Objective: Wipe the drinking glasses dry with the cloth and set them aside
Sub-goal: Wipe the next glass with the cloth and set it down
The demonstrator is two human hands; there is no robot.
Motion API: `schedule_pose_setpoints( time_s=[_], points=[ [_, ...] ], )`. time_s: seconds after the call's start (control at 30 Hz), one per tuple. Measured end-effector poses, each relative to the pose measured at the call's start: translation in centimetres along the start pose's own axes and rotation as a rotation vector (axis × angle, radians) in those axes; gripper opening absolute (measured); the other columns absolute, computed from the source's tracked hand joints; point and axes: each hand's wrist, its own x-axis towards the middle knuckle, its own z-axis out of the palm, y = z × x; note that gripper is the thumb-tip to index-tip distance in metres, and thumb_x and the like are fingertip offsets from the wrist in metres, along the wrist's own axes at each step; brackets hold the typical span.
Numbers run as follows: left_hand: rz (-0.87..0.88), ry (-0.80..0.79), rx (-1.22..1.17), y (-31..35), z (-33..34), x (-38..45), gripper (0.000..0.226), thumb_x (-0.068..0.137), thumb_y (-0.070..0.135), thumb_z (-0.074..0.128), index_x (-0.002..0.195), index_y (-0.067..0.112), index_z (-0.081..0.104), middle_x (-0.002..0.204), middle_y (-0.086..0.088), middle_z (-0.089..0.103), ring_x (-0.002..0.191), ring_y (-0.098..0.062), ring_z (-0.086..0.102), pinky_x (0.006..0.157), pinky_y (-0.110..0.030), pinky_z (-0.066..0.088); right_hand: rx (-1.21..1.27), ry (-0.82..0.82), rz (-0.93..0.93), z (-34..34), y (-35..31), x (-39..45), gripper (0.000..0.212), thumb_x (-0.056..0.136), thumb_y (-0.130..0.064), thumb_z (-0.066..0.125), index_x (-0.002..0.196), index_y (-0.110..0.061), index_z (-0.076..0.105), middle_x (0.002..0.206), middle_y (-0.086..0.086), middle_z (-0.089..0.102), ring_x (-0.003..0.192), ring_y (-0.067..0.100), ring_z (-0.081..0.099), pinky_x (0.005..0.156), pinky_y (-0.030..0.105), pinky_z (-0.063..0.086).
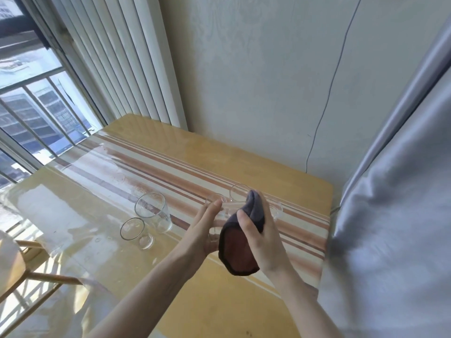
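My left hand holds a clear drinking glass above the table, fingers along its side. My right hand presses a dark purple cloth against that glass; the cloth covers most of it. To the left, a tall clear glass stands upright on the table, and a smaller glass stands just in front of it. Behind my hands, another clear glass stands on the striped mat, and a further glass shows partly past the cloth.
The wooden table has a striped mat under a clear cover. A grey curtain hangs at its right edge. A window with bars is at the left, with a wooden chair below it.
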Motion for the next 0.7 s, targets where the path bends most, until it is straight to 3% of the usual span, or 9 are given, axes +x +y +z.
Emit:
schedule_pose_setpoints(
  time_s=[0.1,0.2,0.27,0.4,0.5,0.6,0.7],
  points=[
    [0.035,0.082,-0.105,-1.0,0.1,-0.2,0.055,0.082,0.054,0.06,0.123,0.017,0.053,0.109,-0.012,0.069,0.075,-0.025,0.072,0.061,-0.032,0.057,-0.054,0.039,0.03,0.9,0.3,0.0,0.038,0.087,-0.055,0.051,0.115,-0.031,0.056,0.1,-0.013,0.067,0.094,-0.01,0.059,0.077,0.003,0.038],
    [0.096,0.148,-0.09,-1.7,-0.3,-0.2,0.053,0.082,0.053,0.058,0.119,0.016,0.049,0.112,-0.014,0.066,0.077,-0.026,0.07,0.065,-0.034,0.057,-0.086,0.093,0.066,1.7,0.9,-0.2,0.013,0.088,-0.047,0.054,0.093,-0.035,0.059,0.088,-0.016,0.068,0.082,-0.015,0.06,0.07,-0.001,0.038],
    [0.134,0.203,-0.017,-1.7,-0.8,0.0,0.053,0.08,0.055,0.058,0.117,0.018,0.048,0.117,-0.017,0.06,0.078,-0.024,0.069,0.072,-0.037,0.058,-0.093,0.104,0.08,2.1,1.2,-0.2,0.003,0.091,-0.039,0.058,0.088,-0.039,0.057,0.086,-0.019,0.068,0.082,-0.017,0.06,0.07,-0.001,0.039],
    [0.213,0.276,0.131,-1.4,-2.2,0.0,0.055,0.076,0.054,0.058,0.12,0.023,0.046,0.111,-0.017,0.057,0.063,-0.013,0.069,0.059,-0.021,0.056,-0.199,0.095,0.042,2.2,1.8,-0.1,0.009,0.09,-0.031,0.064,0.088,-0.037,0.058,0.082,-0.019,0.066,0.079,-0.016,0.06,0.067,0.001,0.042],
    [0.233,0.309,0.288,-1.5,-3.7,-0.1,0.048,0.075,0.058,0.058,0.116,0.035,0.046,0.11,-0.013,0.059,0.075,-0.015,0.071,0.061,-0.023,0.057,-0.308,0.016,-0.001,2.0,2.8,0.0,0.011,0.09,-0.023,0.066,0.096,-0.031,0.061,0.078,-0.007,0.07,0.08,-0.004,0.062,0.065,0.005,0.045],
    [0.258,0.359,0.446,-2.0,-5.5,-0.2,0.034,0.071,0.066,0.057,0.101,0.057,0.043,0.104,0.003,0.059,0.07,-0.014,0.071,0.059,-0.025,0.059,-0.448,-0.079,-0.056,1.9,4.0,0.1,0.032,0.088,-0.001,0.063,0.115,-0.018,0.065,0.087,-0.005,0.068,0.076,0.0,0.06,0.068,0.009,0.047],
    [0.279,0.464,0.739,-3.2,-7.8,0.2,0.04,0.073,0.073,0.056,0.106,0.055,0.042,0.107,0.01,0.055,0.073,-0.015,0.065,0.066,-0.031,0.054,-0.655,-0.123,-0.085,2.4,5.6,0.4,0.043,0.083,0.006,0.065,0.122,-0.013,0.062,0.107,0.001,0.069,0.097,0.015,0.063,0.079,0.026,0.052]
  ],
)
